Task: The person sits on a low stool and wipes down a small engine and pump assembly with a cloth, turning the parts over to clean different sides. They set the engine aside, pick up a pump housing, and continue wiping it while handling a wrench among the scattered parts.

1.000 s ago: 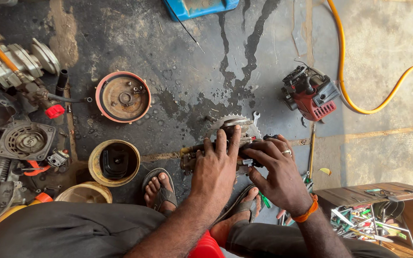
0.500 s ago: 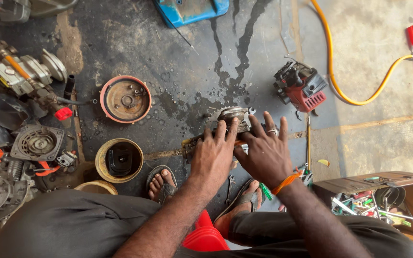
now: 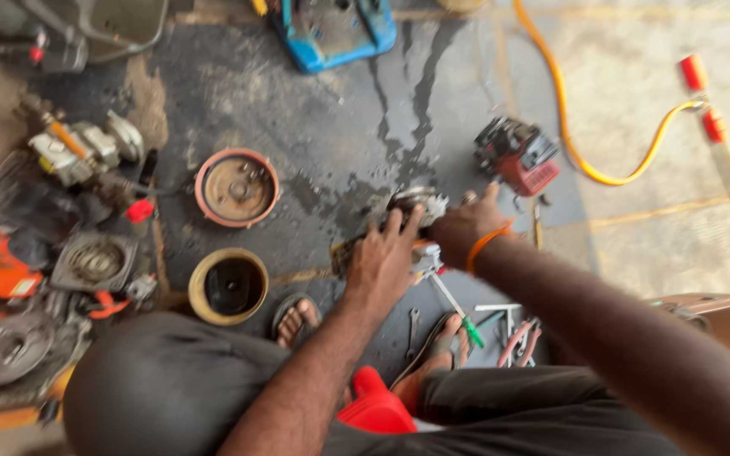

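Engine part (image 3: 411, 207), toothed metal, sits on the oily floor (image 3: 314, 127) between 2 sandalled feet: likely heavy, rigid, slippery; left hand (image 3: 382, 262) grip pressed over it, right hand (image 3: 462, 228) grip unclear, best held by its body.

Open wet floor (image 3: 340, 127) is lying ahead of both hands, between the round rusty drum (image 3: 236, 187) on the left and the small red engine (image 3: 517, 156) on the right. The engine is sitting just beyond the right hand (image 3: 466, 228), blocking that side. The yellow hose (image 3: 580, 152) is looping behind it. Left of the left hand (image 3: 382, 262), a yellow-rimmed can (image 3: 228, 287) is narrowing the gap. Loose hand tools (image 3: 500, 325) are crowding the floor near the feet.
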